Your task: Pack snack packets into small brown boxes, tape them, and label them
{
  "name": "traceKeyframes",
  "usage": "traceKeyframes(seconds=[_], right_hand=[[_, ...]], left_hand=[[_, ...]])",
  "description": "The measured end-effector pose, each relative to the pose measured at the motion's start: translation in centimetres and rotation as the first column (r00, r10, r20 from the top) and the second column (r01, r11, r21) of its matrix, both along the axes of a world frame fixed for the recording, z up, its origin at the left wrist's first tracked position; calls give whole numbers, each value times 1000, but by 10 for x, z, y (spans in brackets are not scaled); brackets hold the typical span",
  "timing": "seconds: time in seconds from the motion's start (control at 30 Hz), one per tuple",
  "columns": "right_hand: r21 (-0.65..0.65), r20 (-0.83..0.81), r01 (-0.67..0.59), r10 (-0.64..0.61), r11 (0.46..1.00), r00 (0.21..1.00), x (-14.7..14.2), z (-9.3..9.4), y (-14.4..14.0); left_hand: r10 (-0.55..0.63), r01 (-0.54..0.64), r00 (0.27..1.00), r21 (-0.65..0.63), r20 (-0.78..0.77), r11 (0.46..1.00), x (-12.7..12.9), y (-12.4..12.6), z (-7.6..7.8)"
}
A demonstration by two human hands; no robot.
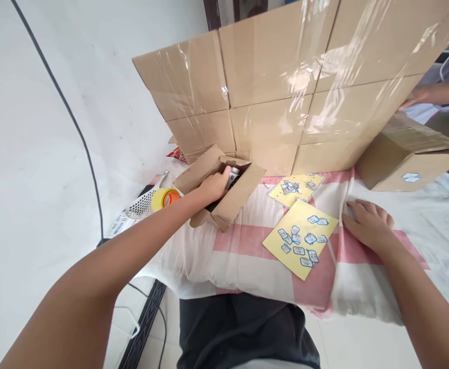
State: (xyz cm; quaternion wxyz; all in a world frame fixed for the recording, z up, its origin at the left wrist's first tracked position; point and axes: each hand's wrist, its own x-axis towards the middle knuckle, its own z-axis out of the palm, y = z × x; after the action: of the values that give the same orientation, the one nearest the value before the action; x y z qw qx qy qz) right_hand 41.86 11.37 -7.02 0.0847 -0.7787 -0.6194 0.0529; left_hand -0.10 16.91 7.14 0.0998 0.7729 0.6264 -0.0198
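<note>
My left hand point(215, 186) reaches down into a small open cardboard box point(238, 199). Its thumb lies against a small white-capped bottle point(232, 178) with a dark label, and the hand looks closed around it; the other fingers are partly hidden inside the box. Off to the right, my right hand point(368, 221) rests on the pink-and-white cloth point(243, 241) with its thumb apart from the fingers and nothing in it. Between the hands lies a yellow sheet point(299, 218) with several small blue-edged stickers or drawings.
A taped cardboard panel point(270, 113) stands behind the box. Left of the box are a yellow-and-orange tape roll point(165, 199) and a white perforated ladle point(142, 204). Another yellow sheet point(312, 183) touches the panel. At right, another person's arm point(445, 92) is above a closed-looking carton point(405, 154).
</note>
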Motion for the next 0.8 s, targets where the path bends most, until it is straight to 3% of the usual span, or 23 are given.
traceKeyframes(seconds=[0.13,0.27,0.37,0.4,0.47,0.53,0.6,0.63,0.7,0.8], right_hand=[[-25,15,0,0,1000,1000,-1,3,0],[-30,16,8,-8,1000,1000,-3,4,0],[-15,5,-2,2,1000,1000,0,2,0],[-8,-4,-6,6,1000,1000,1,1,-1],[27,-45,14,-13,1000,999,1,4,-5],[172,-116,53,-34,984,993,-6,16,-9],[406,-178,11,67,914,982,-25,37,-10],[517,-192,-47,169,854,967,-40,50,-7],[610,-239,-221,443,761,864,-78,78,9],[609,-368,-361,654,706,661,-148,110,54]], left_hand=[[17,-15,997,34,-76,999,-2,-3,1],[24,-29,992,-37,-120,999,-9,-15,21],[144,-150,986,72,84,986,-25,-53,37],[205,-250,947,169,248,953,-31,-72,38],[248,-454,837,368,487,811,-41,-114,25],[189,-558,772,505,607,658,-44,-149,-4],[141,-616,727,548,672,567,-39,-167,-38],[127,-640,708,555,695,531,-35,-169,-53],[79,-662,697,598,713,451,-25,-161,-75],[-16,-656,724,696,689,294,-13,-138,-86]])
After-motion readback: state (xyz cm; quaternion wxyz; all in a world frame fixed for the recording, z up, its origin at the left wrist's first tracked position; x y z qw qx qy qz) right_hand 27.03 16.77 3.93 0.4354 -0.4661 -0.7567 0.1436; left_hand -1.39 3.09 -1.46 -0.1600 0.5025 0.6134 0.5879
